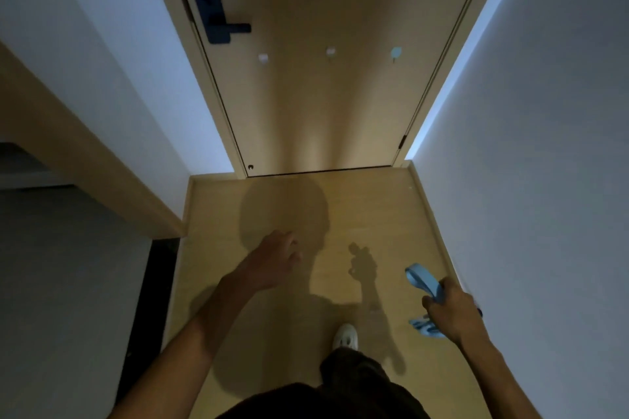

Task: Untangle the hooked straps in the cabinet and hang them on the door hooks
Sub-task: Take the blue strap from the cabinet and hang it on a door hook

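Door (pixel 323 105): flat, smooth tan wood panel; three small door hooks (pixel 330 52) in a row across it, dark lever handle (pixel 228 29) at upper left. Floor (pixel 272 316): matte, wood-look, narrow strip btw. pale walls (pixel 544 112), open up to door edge. Rt hand (pixel 452 313) curled round flat light-blue strap (pixel 422 281), loop sticking fwd, near rt wall, well apart from hooks. Lt hand (pixel 272 258) empty, fingers loosely spread above floor.

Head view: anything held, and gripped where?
Right hand grips the light-blue strap mid-length, a loop sticking out in front; left hand holds nothing.
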A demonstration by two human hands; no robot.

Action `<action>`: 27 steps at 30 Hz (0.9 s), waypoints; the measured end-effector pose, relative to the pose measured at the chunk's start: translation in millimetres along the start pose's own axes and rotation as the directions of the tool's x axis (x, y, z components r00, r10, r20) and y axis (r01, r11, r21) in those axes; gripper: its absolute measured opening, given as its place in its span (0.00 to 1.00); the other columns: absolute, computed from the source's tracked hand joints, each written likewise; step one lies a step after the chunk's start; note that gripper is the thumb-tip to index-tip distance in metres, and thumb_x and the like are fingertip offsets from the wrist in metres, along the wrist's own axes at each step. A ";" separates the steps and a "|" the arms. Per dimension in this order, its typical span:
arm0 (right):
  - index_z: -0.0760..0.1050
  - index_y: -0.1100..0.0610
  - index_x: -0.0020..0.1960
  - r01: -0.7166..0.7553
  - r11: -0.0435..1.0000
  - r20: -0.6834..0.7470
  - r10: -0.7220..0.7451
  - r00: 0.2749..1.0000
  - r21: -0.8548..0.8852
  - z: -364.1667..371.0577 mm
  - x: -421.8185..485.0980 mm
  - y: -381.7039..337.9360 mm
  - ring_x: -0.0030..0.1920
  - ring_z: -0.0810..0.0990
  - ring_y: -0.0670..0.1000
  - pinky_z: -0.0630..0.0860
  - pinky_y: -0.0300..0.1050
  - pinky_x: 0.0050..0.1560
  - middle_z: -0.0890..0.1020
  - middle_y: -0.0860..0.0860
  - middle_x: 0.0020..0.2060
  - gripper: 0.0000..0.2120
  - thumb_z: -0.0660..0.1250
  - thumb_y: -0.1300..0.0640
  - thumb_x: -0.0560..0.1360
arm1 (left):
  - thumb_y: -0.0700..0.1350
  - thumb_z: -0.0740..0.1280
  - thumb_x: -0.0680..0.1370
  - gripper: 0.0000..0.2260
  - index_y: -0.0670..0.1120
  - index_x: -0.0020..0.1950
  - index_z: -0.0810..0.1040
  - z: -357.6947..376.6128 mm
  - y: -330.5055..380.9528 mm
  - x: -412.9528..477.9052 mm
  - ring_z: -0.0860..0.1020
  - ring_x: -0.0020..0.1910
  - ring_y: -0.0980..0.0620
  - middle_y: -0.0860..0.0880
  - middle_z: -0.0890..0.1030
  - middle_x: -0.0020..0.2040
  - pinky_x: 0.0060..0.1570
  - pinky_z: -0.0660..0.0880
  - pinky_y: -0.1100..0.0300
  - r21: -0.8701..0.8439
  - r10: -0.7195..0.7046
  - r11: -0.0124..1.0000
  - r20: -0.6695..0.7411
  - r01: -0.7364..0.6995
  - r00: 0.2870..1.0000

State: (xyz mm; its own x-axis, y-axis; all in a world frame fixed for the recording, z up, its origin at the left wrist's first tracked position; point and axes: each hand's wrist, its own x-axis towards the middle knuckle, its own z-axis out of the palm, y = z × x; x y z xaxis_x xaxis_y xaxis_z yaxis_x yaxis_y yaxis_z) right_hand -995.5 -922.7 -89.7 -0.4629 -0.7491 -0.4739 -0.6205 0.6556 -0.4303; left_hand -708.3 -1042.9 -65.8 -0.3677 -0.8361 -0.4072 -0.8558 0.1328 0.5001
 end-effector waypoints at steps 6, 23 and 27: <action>0.67 0.60 0.47 0.105 0.993 0.003 -0.105 0.994 0.051 -58.5 102.7 -76.9 0.38 0.81 0.57 0.74 0.46 0.37 0.78 0.55 0.37 0.07 0.65 0.59 0.74 | 0.57 0.54 0.75 0.26 0.42 0.66 0.70 -40.5 26.0 74.2 0.72 0.64 0.45 0.42 0.73 0.62 0.63 0.66 0.58 0.006 -0.060 0.998 0.039 0.059 0.997; 0.65 0.57 0.46 0.172 0.985 0.013 -0.172 0.985 0.007 -119.3 341.5 -263.1 0.25 0.73 0.40 0.66 0.29 0.20 0.74 0.47 0.31 0.08 0.65 0.60 0.76 | 0.56 0.56 0.75 0.21 0.44 0.60 0.74 -199.2 -28.0 334.4 0.75 0.55 0.50 0.47 0.76 0.56 0.49 0.65 0.65 -0.054 -0.088 0.995 -0.075 0.084 0.993; 0.64 0.54 0.37 0.095 0.995 -0.066 -0.093 0.993 0.032 -138.1 375.4 -275.5 0.25 0.73 0.41 0.70 0.36 0.27 0.73 0.47 0.27 0.14 0.68 0.64 0.73 | 0.57 0.57 0.76 0.21 0.46 0.62 0.73 -242.1 -5.4 401.7 0.73 0.59 0.51 0.47 0.74 0.58 0.55 0.67 0.62 -0.043 -0.053 0.998 -0.078 0.050 0.996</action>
State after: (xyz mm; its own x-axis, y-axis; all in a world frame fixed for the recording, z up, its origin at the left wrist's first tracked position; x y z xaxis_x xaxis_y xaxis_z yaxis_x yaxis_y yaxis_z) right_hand -1085.8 -1397.7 -43.0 -0.4442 -0.8114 -0.3799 -0.6410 0.5841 -0.4979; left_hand -763.3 -1508.3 -47.0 -0.2925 -0.8807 -0.3725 -0.8564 0.0679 0.5118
